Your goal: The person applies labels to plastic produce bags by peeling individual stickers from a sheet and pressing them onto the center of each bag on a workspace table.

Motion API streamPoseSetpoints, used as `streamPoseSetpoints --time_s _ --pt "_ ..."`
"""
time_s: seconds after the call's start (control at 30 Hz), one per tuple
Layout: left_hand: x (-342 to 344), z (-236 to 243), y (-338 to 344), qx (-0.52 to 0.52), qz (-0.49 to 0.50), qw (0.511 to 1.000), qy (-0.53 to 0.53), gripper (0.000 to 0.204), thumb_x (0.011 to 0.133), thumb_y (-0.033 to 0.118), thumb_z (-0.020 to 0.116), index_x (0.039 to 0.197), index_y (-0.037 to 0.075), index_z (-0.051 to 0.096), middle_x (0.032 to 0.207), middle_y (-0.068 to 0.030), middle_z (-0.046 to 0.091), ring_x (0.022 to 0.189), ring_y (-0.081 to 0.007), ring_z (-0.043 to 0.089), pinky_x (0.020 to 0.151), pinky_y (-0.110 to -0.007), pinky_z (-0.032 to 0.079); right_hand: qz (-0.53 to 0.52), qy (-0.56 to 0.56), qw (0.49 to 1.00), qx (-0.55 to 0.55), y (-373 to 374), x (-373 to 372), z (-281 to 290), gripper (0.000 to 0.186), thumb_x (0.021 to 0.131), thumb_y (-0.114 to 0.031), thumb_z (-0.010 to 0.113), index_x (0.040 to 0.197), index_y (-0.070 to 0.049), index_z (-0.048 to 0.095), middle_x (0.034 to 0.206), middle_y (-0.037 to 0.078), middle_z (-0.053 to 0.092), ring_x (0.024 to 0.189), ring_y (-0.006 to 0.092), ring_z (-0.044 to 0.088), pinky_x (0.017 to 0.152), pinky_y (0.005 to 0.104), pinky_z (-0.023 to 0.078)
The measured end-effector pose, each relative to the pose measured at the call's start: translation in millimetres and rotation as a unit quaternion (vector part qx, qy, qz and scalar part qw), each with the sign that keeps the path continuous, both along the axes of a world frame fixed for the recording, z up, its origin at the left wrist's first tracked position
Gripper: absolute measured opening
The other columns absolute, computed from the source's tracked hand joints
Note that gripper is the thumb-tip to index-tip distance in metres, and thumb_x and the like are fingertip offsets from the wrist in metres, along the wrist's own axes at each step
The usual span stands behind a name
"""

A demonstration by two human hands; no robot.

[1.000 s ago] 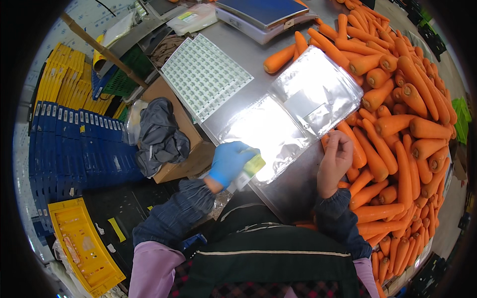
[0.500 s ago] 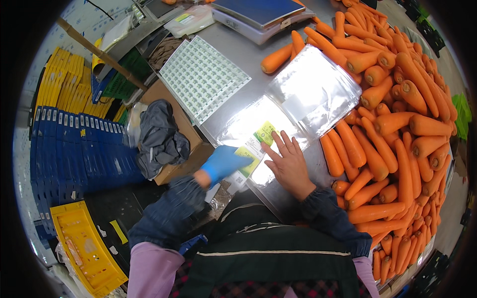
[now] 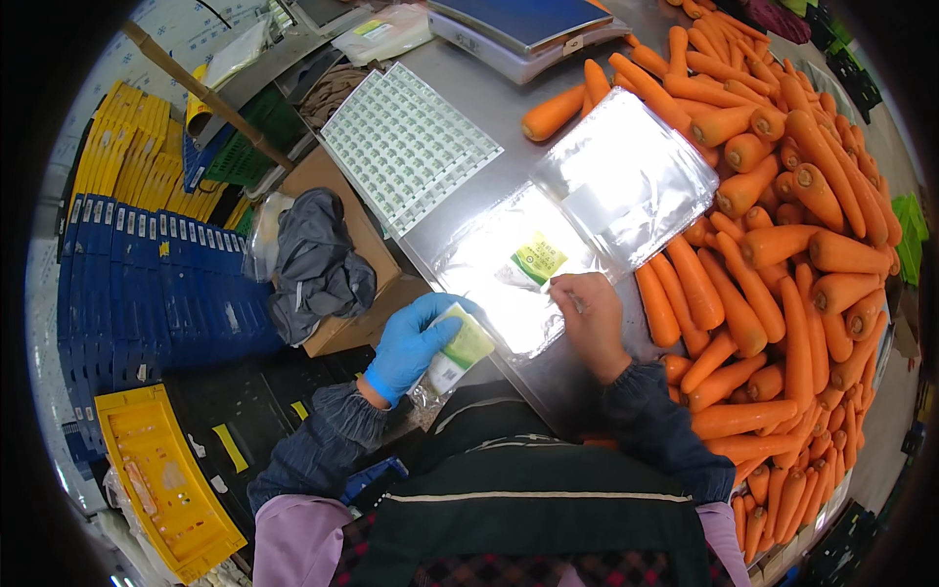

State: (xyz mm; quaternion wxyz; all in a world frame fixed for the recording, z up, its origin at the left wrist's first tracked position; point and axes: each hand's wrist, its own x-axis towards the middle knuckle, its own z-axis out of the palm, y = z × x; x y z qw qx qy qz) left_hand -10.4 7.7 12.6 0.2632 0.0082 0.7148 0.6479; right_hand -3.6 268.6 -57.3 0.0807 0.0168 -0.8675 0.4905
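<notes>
Two hands, apart, over a metal table (image 3: 479,103). The blue-gloved left hand (image 3: 419,344) grips some green-and-white labels (image 3: 458,347). The bare right hand (image 3: 592,318), fingers bent, is nearer the single label (image 3: 540,256) on a clear bag (image 3: 489,240): it lies just up and left of those fingertips, seemingly slanting lower left to upper right. Whether they pinch it, I cannot tell.

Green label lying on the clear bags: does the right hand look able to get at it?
Likely yes: the right hand is beside the lower right edge of the green label, nothing visible between them.
</notes>
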Motion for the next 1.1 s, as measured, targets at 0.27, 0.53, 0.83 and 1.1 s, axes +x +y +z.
streamPoseSetpoints --time_s 0.27,0.53,0.83,1.1 --pt "-21 -16 43 -0.094 0.025 0.995 -0.023 0.019 0.082 0.009 0.066 0.093 -0.007 0.069 0.085 -0.0108 0.070 0.077 -0.0133 0.066 0.069 -0.024 0.052 -0.275 0.120 0.900 -0.315 27 -8 61 0.009 0.092 -0.006 0.054 0.086 -0.001 0.058 0.080 0.000 0.053 0.071 0.0079 0.049 0.067 0.0222 0.043" --pt "-71 -47 119 -0.128 0.139 0.980 0.062 0.020 0.080 0.018 0.069 0.084 -0.001 0.068 0.074 -0.0059 0.066 0.066 -0.0108 0.059 0.063 -0.026 0.049 -0.064 0.089 0.994 -0.014 -10 0 22 0.017 0.083 -0.007 0.065 0.097 0.002 0.060 0.095 0.015 0.062 0.084 0.0207 0.061 0.069 0.0288 0.049" --pt "-41 -19 85 0.051 0.088 0.994 -0.039 0.021 0.082 0.005 0.067 0.101 -0.003 0.067 0.088 -0.0072 0.067 0.077 -0.0101 0.062 0.069 -0.022 0.050 0.002 -0.188 0.928 -0.322 -18 7 5 0.027 0.081 -0.019 0.072 0.093 0.003 0.064 0.068 0.006 0.064 0.057 0.0113 0.060 0.054 0.0251 0.048" --pt "-49 -24 82 -0.170 0.085 0.978 0.080 0.031 0.074 0.022 0.077 0.060 0.001 0.058 0.059 -0.0020 0.058 0.053 -0.0063 0.051 0.049 -0.026 0.042 -0.130 -0.067 0.965 -0.216 0 13 5 0.016 0.084 -0.014 0.065 0.092 -0.001 0.063 0.079 0.008 0.065 0.067 0.0162 0.060 0.065 0.0294 0.048"
